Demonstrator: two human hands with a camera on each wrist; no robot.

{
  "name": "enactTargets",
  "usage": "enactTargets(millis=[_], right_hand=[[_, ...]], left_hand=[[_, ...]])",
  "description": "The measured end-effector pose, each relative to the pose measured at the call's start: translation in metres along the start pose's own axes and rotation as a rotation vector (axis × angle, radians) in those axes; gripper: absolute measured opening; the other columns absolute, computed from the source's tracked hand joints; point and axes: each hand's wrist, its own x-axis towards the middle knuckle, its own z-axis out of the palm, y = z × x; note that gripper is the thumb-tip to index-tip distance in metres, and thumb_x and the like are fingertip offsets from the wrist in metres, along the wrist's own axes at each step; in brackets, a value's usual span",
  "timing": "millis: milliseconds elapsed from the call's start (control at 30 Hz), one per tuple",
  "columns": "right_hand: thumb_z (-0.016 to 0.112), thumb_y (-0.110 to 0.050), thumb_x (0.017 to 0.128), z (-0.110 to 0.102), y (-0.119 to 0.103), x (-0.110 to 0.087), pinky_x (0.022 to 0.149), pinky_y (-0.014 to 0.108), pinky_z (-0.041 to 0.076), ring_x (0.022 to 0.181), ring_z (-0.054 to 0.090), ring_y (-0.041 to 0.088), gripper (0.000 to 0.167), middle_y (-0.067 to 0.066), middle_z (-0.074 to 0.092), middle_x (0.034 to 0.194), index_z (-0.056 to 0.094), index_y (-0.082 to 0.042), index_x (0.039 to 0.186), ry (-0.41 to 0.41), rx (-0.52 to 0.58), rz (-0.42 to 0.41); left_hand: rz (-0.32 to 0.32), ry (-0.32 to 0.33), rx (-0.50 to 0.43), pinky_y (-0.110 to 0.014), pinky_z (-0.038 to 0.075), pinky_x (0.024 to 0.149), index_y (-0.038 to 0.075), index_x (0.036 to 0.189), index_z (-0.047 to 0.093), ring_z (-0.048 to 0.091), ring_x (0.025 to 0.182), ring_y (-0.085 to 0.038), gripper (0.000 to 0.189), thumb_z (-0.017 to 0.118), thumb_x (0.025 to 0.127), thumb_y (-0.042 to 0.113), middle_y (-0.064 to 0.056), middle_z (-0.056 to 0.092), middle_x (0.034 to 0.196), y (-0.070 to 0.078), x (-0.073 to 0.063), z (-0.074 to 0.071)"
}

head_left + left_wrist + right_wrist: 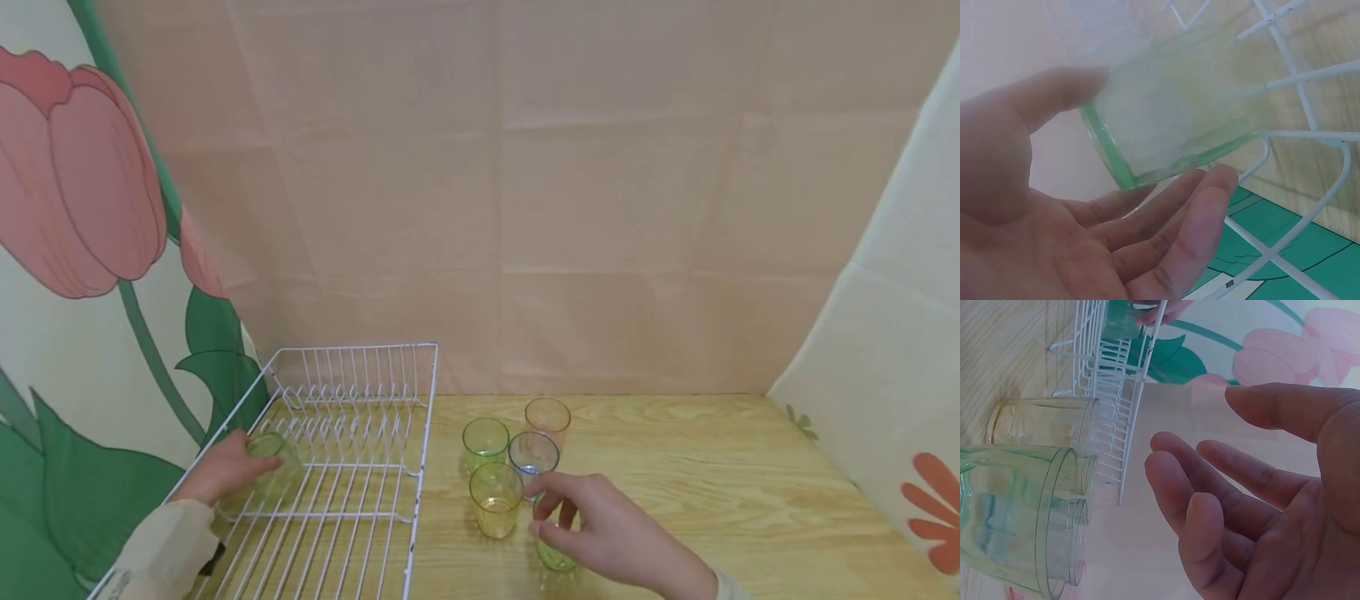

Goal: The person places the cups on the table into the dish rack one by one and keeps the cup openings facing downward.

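My left hand (228, 468) holds a clear green glass (1179, 125) at the left side of a white wire dish rack (417, 483). In the left wrist view its thumb touches one edge of the thick glass base, with the fingers along the other edge. The glass's base faces the palm. My right hand (600, 529) hovers over a second green glass (557, 557) on the table, its fingers loosely bent and holding nothing. Beside it stand a yellow glass (497, 510), a blue-rimmed glass (534, 457), another green glass (486, 448) and an orange glass (553, 419).
The rack has upright wire dividers (337, 429) toward its back. A wooden table (675, 475) extends to the right of the glasses. Plain pinkish cloth (495, 208) hangs behind, and a tulip-print cloth (90, 183) borders the left side.
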Motion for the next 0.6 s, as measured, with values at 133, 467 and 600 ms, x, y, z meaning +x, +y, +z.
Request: enactTargets(millis=[133,467,600], right_hand=[[0.071,-0.023,0.094,-0.0004,0.0003,0.0003,0.060,0.021,0.048,0.070,0.057,-0.002,0.019,-0.016,0.068,0.090,0.066,-0.024,0.113,-0.007,0.008,0.016],[0.071,-0.023,0.093,-0.0011,0.0007,0.0036,0.058,0.022,0.047,0.068,0.055,-0.002,0.023,-0.017,0.069,0.090,0.067,-0.019,0.115,0.022,-0.068,0.099],[0.071,-0.021,0.092,-0.0009,0.0019,0.0056,0.054,0.022,0.046,0.064,0.054,-0.002,0.025,-0.015,0.070,0.090,0.068,-0.017,0.116,0.037,-0.089,0.160]], left_hand=[[-0.017,-0.017,-0.013,-0.068,0.037,0.100,-0.028,0.136,0.024,0.036,0.124,-0.065,0.091,0.064,0.093,0.041,-0.050,0.028,0.139,-0.0003,-0.0006,-0.0018],[-0.020,-0.026,-0.008,-0.068,0.037,0.100,-0.027,0.138,0.021,0.034,0.126,-0.065,0.094,0.062,0.093,0.044,-0.050,0.026,0.141,-0.0074,0.0038,-0.0002],[-0.019,-0.025,0.004,-0.068,0.037,0.100,-0.028,0.138,0.020,0.035,0.126,-0.065,0.097,0.062,0.093,0.047,-0.050,0.026,0.141,-0.0088,0.0034,0.0018]])
